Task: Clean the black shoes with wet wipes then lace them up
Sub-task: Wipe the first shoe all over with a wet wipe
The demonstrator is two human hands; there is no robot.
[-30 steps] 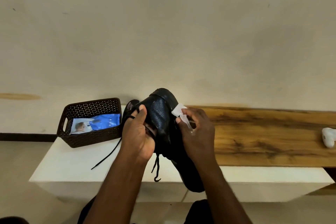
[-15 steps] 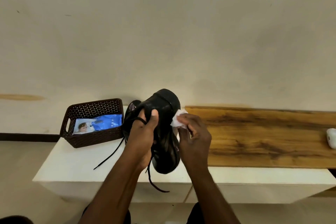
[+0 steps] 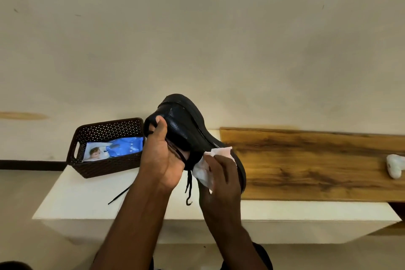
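Head view is showing the grained black shoe (image 3: 186,129) tilting heel-up, turned since a moment ago, so wiping is reaching a fresh side and lacing is waiting. Left hand (image 3: 163,155) is gripping its collar; right hand (image 3: 221,180) is pinching the crumpled white wet wipe (image 3: 208,166) against it. Beyond the left grip, a woven basket (image 3: 105,131) is holding the glossy wipes pack (image 3: 114,149).

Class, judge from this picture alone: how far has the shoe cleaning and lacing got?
Done: nothing finished shows. In hand: the left hand grips the black leather shoe off the white table while the right hand presses a white wet wipe to it. Left: lacing; a black lace dangles loose. No second shoe is visible.
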